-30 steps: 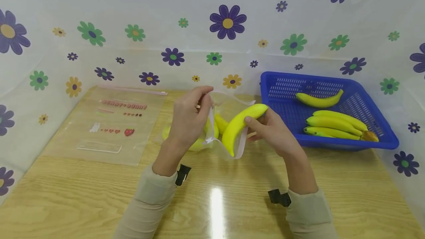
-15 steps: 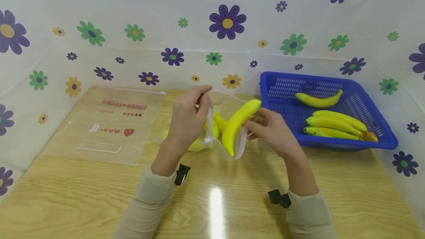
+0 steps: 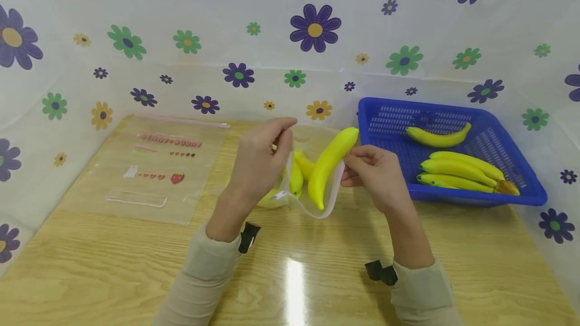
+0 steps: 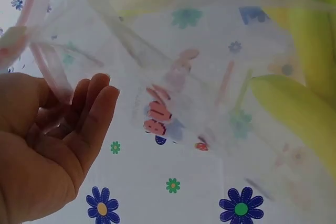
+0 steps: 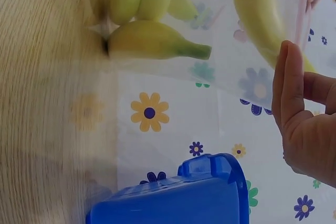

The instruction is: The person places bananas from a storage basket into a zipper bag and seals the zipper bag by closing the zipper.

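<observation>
A clear zipper bag (image 3: 334,199) with a pale pink rim is held open between both hands above the table. On its left side, my left hand (image 3: 259,157) pinches the rim. My right hand (image 3: 377,175) pinches the opposite rim between thumb and fingers. One yellow banana (image 3: 331,165) stands tilted in the bag's mouth, its lower tip inside and its upper end poking out beside the right fingertips. Deeper in the bag lie several more bananas (image 5: 149,40), seen through the plastic in the right wrist view. The white slider (image 3: 279,195) sits near the left hand.
A blue perforated basket (image 3: 462,198) at the right holds a single banana (image 3: 438,137) and a bunch of bananas (image 3: 457,169). Another printed zipper bag (image 3: 149,165) lies flat at the left on the wooden table (image 3: 149,265). Behind hangs a flowered cloth (image 3: 272,14).
The right thumb has come off the banana and now pinches the bag's rim. The banana has tipped more upright and sits further into the mouth. The left hand has barely moved.
</observation>
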The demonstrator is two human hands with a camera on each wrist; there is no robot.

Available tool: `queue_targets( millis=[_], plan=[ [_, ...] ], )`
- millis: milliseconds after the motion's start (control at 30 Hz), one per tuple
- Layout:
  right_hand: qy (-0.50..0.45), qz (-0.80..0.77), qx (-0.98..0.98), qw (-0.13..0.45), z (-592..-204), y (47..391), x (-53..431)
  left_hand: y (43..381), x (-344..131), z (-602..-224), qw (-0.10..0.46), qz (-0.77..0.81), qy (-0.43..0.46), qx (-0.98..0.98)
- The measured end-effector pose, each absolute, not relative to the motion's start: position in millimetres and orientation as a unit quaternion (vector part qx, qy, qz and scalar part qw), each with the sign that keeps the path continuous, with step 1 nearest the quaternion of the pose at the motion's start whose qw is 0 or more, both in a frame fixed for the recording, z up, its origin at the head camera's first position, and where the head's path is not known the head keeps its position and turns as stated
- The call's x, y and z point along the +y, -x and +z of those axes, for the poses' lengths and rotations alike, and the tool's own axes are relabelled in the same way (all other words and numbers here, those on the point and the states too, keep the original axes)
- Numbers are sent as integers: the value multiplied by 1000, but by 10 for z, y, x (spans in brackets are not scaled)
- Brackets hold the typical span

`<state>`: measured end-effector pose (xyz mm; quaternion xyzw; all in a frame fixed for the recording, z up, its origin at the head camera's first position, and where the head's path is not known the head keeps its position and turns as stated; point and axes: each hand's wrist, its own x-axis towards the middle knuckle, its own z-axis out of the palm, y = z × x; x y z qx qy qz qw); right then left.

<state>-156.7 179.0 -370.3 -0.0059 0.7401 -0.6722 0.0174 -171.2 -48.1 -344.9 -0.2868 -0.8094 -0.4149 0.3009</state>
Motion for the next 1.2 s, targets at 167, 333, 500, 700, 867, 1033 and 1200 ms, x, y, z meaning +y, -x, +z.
queue_targets(
  millis=[167, 333, 500, 700, 867, 1033, 1200],
  plan=[
    [8, -674, 738, -16, -3694, 1598, 1752, 1664, -482, -3396, 291, -368, 302, -830],
    [-16, -668, 744, -27, -3697, 1671, 1803, 1668, -492, -3390, 316, -368, 314, -816],
    [-27, -677, 734, -46, -3696, 1669, 1850, 1666, -466, -3415, 332, -370, 316, -808],
    [-16, -684, 728, -49, -3669, 1643, 1773, 1635, -381, -3447, 337, -356, 332, -806],
    [-36, -683, 726, -63, -3647, 1648, 1794, 1632, -349, -3449, 323, -370, 335, -804],
    [-38, -688, 723, -51, -3649, 1656, 1817, 1646, -364, -3453, 325, -379, 327, -802],
    [-39, -688, 724, -42, -3667, 1657, 1824, 1644, -370, -3443, 303, -383, 331, -808]
  ],
)
